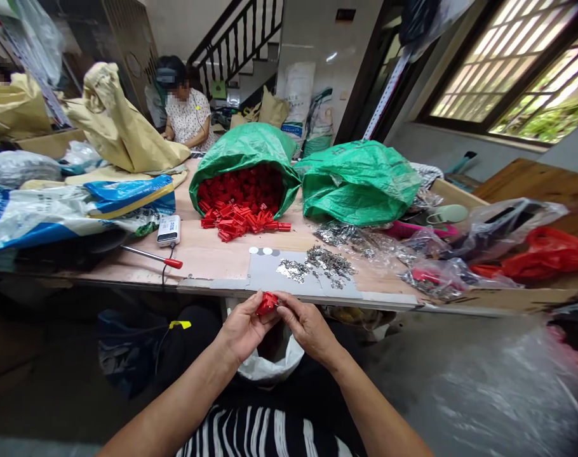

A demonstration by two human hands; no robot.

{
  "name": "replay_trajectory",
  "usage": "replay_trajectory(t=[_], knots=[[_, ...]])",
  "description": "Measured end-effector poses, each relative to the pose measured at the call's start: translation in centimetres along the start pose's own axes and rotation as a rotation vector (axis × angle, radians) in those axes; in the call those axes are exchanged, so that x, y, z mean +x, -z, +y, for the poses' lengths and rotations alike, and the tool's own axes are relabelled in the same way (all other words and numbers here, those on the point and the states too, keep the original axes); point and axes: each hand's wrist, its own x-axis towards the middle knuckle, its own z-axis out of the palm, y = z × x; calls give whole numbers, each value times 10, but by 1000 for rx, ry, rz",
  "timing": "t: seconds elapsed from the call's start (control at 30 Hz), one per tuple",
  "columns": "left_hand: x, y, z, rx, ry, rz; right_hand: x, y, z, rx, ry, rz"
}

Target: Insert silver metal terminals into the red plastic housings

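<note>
Close to the table's front edge, my left hand [245,325] is closed around one or more small red plastic parts [268,303]. The fingertips of my right hand [309,325] are pinched together against the right side of the red plastic; whatever they grip is too small to make out. Beneath both hands a white sack [272,368] hangs open at my lap. Just beyond them, small shiny metal pieces [329,263] lie in loose piles on a grey sheet [263,276]. Farther back, a green sack [251,143] lies on its side, with red plastic parts [236,212] spilling from its mouth.
A second green sack [360,181] lies to the right, near see-through bags [441,276]. Leftward are a white power bank [168,230] with a cable, a red-tipped rod [150,257] and a blue-and-white sack [65,212]. A person [188,111] sits across the table.
</note>
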Motion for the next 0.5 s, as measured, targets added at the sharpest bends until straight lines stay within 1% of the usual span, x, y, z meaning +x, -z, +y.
replay_trajectory(t=[0.1, 0.2, 0.3, 0.37, 0.4, 0.43, 0.5], knots=[[-2, 0, -3, 3, 9, 12, -1, -2, 2, 48, -13, 26], [-3, 2, -7, 60, 4, -1, -1, -6, 6, 194, -47, 50], [0, 11, -12, 177, -44, -17, -3, -12, 14, 301, -117, 46], [5, 23, -16, 380, -124, -4, -7, -15, 22, 294, -177, 18], [9, 30, -18, 544, -187, 19, -9, -16, 27, 258, -203, 5], [13, 38, -20, 734, -287, 59, -12, -17, 32, 203, -223, 0], [19, 53, -24, 865, -356, 97, -19, -18, 44, 74, -256, 10]])
